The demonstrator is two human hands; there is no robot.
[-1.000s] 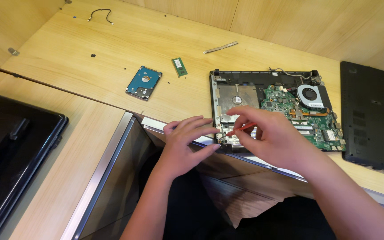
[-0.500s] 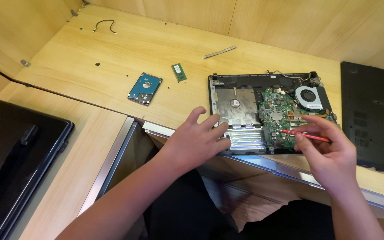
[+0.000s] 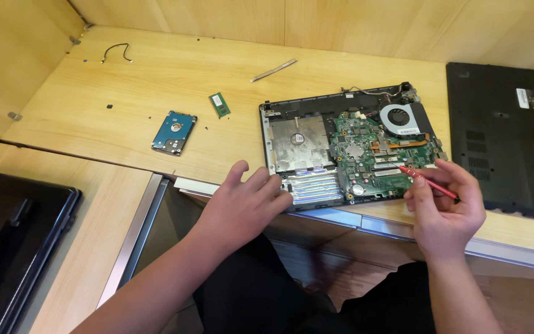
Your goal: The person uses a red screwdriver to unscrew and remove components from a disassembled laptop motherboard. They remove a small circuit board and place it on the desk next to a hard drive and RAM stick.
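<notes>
In the head view, the opened laptop base (image 3: 347, 148) lay flat on the wooden bench (image 3: 156, 93), close to the front edge, so that both hands could reach it without stretching. The left hand (image 3: 242, 204) was laid on its near left corner, fingers (image 3: 266, 182) spread and flat, closed on nothing; the base was judged to be steadied this way against sliding. The right hand (image 3: 443, 210) was held at the near right edge, its fingers pinched shut on a red screwdriver (image 3: 426, 184), the tip directed at the green circuit board (image 3: 372, 154).

The base was seen with its cover off: a silver metal bay on the left, the green board in the middle, a round grey fan (image 3: 400, 117) at the far right corner. The black bottom cover (image 3: 508, 136) had been set just to the right, apart. A blue hard drive (image 3: 174, 132) and a small green memory module (image 3: 219, 104) were placed well to the left, with a thin metal strip (image 3: 273, 70) farther back.
</notes>
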